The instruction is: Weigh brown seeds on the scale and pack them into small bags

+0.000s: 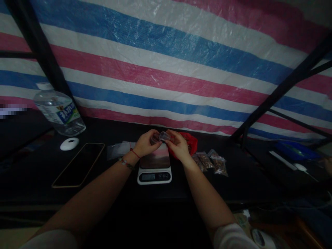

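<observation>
Above the back of a white kitchen scale [155, 162], my two hands meet around two small clear cups. My left hand [145, 143] is closed on a cup with something dark in it [155, 138]. In the fingers of my right hand [179, 145] is a clear plastic cup [164, 136], tilted toward the other one. What the dark contents are is too dim to tell. The scale's display is lit, but its digits are hard to read. Just behind my right hand lies an open red bag [191, 142], partly hidden by it.
Right of the red bag lie several small zip bags of brown pieces [206, 160]. Clear empty zip bags [119, 150] lie left of the scale. Further left are a phone [79, 166], a white mouse [69, 144] and a water bottle [58, 109]. A dark metal post [275, 91] stands right.
</observation>
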Motion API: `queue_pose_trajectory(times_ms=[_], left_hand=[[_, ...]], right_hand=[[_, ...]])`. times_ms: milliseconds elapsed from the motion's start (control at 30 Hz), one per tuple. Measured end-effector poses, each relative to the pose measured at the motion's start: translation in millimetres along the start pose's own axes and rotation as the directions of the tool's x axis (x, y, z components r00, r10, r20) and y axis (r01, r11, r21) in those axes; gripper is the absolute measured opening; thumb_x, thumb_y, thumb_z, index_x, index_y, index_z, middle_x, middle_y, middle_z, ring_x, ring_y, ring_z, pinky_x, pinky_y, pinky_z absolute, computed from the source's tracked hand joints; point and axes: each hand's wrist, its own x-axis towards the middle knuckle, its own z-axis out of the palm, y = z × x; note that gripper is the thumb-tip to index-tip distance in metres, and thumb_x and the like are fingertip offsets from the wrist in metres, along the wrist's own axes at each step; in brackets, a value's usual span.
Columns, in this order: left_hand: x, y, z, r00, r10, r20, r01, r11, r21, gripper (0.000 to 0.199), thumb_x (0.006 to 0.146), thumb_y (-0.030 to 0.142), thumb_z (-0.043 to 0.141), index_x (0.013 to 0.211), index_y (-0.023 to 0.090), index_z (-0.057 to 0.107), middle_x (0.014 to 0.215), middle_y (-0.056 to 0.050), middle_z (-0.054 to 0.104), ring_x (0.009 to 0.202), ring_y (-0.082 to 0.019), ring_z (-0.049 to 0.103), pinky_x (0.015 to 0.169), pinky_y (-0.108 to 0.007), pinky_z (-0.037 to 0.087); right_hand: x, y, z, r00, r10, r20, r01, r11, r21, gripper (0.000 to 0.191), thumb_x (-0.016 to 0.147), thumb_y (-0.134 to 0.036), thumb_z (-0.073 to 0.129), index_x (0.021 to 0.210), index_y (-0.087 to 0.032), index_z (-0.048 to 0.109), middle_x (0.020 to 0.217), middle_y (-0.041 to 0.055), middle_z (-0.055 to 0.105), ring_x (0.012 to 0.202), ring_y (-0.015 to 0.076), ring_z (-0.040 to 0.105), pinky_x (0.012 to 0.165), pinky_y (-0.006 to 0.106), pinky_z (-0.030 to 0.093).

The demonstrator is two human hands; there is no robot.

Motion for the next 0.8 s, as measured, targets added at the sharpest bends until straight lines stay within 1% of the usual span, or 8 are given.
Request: queue_pose_trajectory(times_ms=[133, 267, 400, 500, 567, 633, 733, 800], left_hand=[[-1, -6, -0.2, 1.000, -0.007, -0.030, 0.007, 1.000, -0.010, 0.034, 0.073, 0.031, 0.065, 0.103, 0.017, 0.055, 0.086, -0.003, 0.065, 0.076, -0.016, 0.063, 0.069, -0.028, 0.049], [0, -22, -1.5, 0.989, -0.061, -0.136, 0.055, 0.997, -0.050, 0.036, 0.073, 0.032, 0.063, 0.105, 0.017, 0.055, 0.086, -0.003, 0.065, 0.076, -0.017, 0.062, 0.070, -0.028, 0.048], [3, -46, -4.3, 0.946, -0.199, -0.257, 0.156, 0.972, -0.177, 0.037, 0.071, 0.034, 0.064, 0.103, 0.017, 0.057, 0.086, -0.003, 0.064, 0.077, -0.017, 0.061, 0.070, -0.028, 0.048], [7, -50, -6.7, 0.885, -0.300, -0.357, 0.120, 0.886, -0.448, 0.037, 0.069, 0.036, 0.065, 0.100, 0.018, 0.058, 0.080, -0.002, 0.062, 0.072, -0.014, 0.058, 0.066, -0.025, 0.045], [9, -42, -8.7, 0.887, -0.362, -0.286, 0.084, 0.736, -0.672, 0.038, 0.070, 0.039, 0.064, 0.100, 0.018, 0.057, 0.074, 0.000, 0.059, 0.062, -0.011, 0.054, 0.057, -0.022, 0.042], [9, -28, -11.3, 0.929, -0.349, -0.120, 0.111, 0.573, -0.812, 0.039, 0.071, 0.043, 0.061, 0.099, 0.017, 0.058, 0.070, 0.000, 0.057, 0.056, -0.011, 0.051, 0.050, -0.021, 0.038], [8, -6, -15.3, 0.968, -0.201, 0.149, 0.225, 0.440, -0.869, 0.046, 0.071, 0.052, 0.058, 0.096, 0.013, 0.062, 0.065, -0.002, 0.057, 0.054, -0.012, 0.050, 0.048, -0.023, 0.037], [6, 4, -16.7, 0.954, -0.095, 0.285, 0.299, 0.392, -0.870, 0.053, 0.069, 0.057, 0.060, 0.096, 0.012, 0.063, 0.065, -0.004, 0.057, 0.055, -0.013, 0.050, 0.049, -0.024, 0.038]], right_hand=[[0, -2, -1, 0.999, -0.015, 0.036, 0.018, 0.995, -0.094, 0.054, 0.074, -0.021, 0.067, 0.127, -0.027, 0.055, 0.122, 0.0053, 0.063, 0.111, 0.0201, 0.060, 0.097, 0.037, 0.048], [0, 1, 0, 0.998, -0.026, 0.057, 0.037, 0.976, -0.213, 0.065, 0.071, -0.013, 0.063, 0.134, -0.024, 0.049, 0.115, 0.0070, 0.063, 0.100, 0.0185, 0.062, 0.093, 0.035, 0.049], [-4, 3, 7, 0.966, 0.007, 0.259, 0.102, 0.908, -0.406, 0.051, 0.071, -0.016, 0.066, 0.121, -0.020, 0.061, 0.111, 0.0090, 0.064, 0.102, 0.0215, 0.059, 0.095, 0.039, 0.045], [-8, 2, 13, 0.922, 0.057, 0.382, 0.152, 0.857, -0.493, 0.047, 0.071, -0.026, 0.073, 0.117, -0.019, 0.064, 0.110, 0.0105, 0.065, 0.107, 0.0247, 0.056, 0.096, 0.043, 0.043], [-9, 0, 14, 0.922, 0.037, 0.385, 0.175, 0.848, -0.500, 0.056, 0.070, -0.032, 0.075, 0.122, -0.018, 0.061, 0.116, 0.0124, 0.062, 0.113, 0.0265, 0.053, 0.099, 0.045, 0.041], [-9, -3, 12, 0.946, -0.025, 0.325, 0.182, 0.867, -0.463, 0.061, 0.075, -0.035, 0.072, 0.130, -0.019, 0.054, 0.126, 0.0135, 0.057, 0.120, 0.0262, 0.048, 0.103, 0.045, 0.038], [-7, -12, 6, 0.973, -0.156, 0.170, 0.210, 0.905, -0.371, 0.048, 0.087, -0.034, 0.058, 0.133, -0.024, 0.049, 0.130, 0.0112, 0.053, 0.124, 0.0230, 0.046, 0.106, 0.045, 0.035], [-6, -20, 4, 0.966, -0.237, 0.107, 0.259, 0.916, -0.308, 0.039, 0.090, -0.032, 0.052, 0.129, -0.027, 0.051, 0.128, 0.0093, 0.054, 0.124, 0.0218, 0.047, 0.106, 0.044, 0.036]])
